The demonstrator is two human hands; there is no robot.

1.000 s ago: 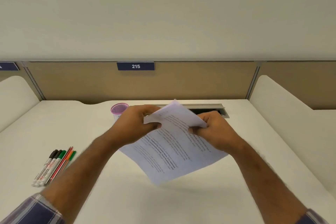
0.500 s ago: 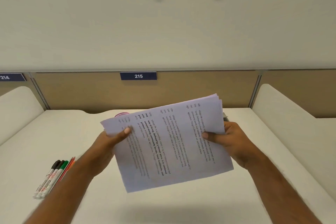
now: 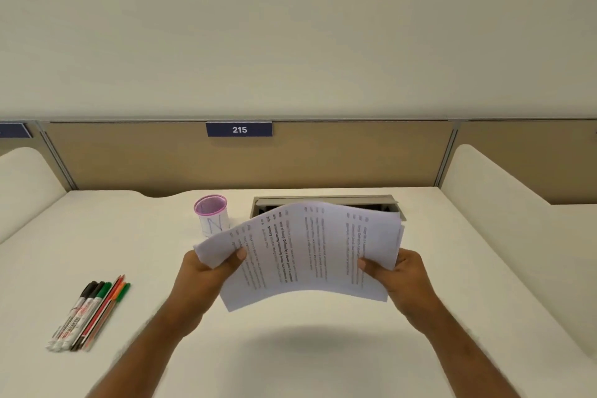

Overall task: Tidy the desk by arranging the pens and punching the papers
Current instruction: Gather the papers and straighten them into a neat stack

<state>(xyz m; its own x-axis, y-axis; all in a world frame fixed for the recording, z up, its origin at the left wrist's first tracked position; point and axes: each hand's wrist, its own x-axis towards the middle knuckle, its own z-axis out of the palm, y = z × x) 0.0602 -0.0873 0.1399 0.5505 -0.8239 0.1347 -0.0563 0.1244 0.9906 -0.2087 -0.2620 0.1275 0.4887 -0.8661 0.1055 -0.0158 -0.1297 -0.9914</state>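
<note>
Now both hands (left (image 3: 206, 278), right (image 3: 405, 278)) hold papers (image 3: 310, 255) above desk (image 3: 290, 359).

I log: papers (image 3: 310, 255) held above desk (image 3: 323, 349), left hand (image 3: 206, 278) and right hand (image 3: 400, 275) gripping opposite edges; pens (image 3: 89, 315) grouped left; pink cup (image 3: 211, 213) behind.

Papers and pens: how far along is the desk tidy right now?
Done: the pens lie lined up side by side on the desk, not in the pink cup. In hand: the left hand and right hand hold the papers above the desk. Left: punching; no punch is in view.
</note>
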